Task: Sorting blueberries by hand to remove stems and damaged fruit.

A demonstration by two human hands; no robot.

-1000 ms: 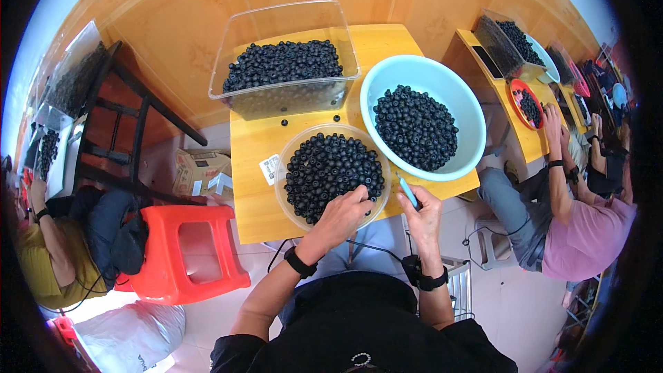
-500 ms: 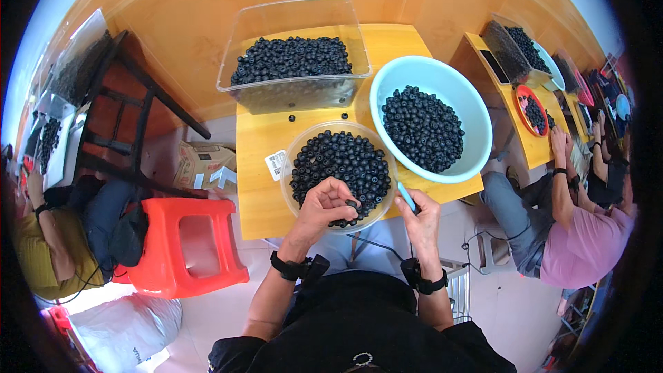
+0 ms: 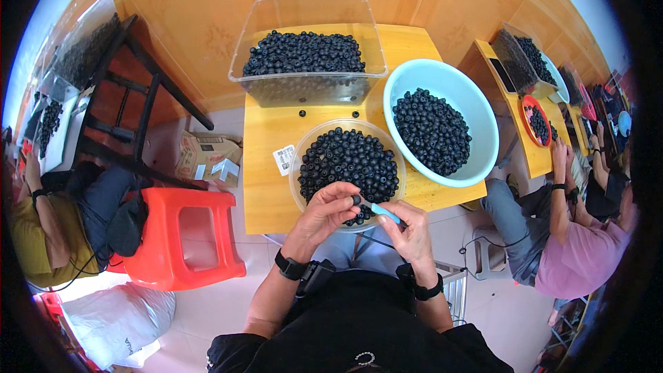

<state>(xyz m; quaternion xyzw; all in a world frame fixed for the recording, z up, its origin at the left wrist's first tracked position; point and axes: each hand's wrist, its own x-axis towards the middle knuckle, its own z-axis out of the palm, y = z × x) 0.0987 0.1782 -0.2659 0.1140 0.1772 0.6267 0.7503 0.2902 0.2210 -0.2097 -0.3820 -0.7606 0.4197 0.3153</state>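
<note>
My left hand [image 3: 322, 214] pinches a small black bead-like piece [image 3: 356, 200] between thumb and fingertips. In my right hand [image 3: 410, 236] is a slim tool with a light-blue handle [image 3: 385, 213], its tip pointing at the piece; the tip is too small to make out. Both hands are over the near edge of a shallow, round clear tub [image 3: 294, 178], which holds many similar black pieces [image 3: 349, 162]. Right of it stands a light-blue basin [image 3: 483, 138] with more of them. Behind, a clear rectangular bin [image 3: 307, 93] is heaped with the same pieces.
Two loose pieces lie on the yellow table [image 3: 266, 197] before the bin, with a white label [image 3: 284, 160] beside the tub. A red stool [image 3: 224, 235] and a cardboard box [image 3: 197, 148] stand left. Other people sit at both sides. A wood-panelled wall [image 3: 207, 34] rises behind.
My right hand has moved left and turned, bringing the tool's tip up to the piece. My left hand has lifted the piece slightly. The whole view has shifted a little.
</note>
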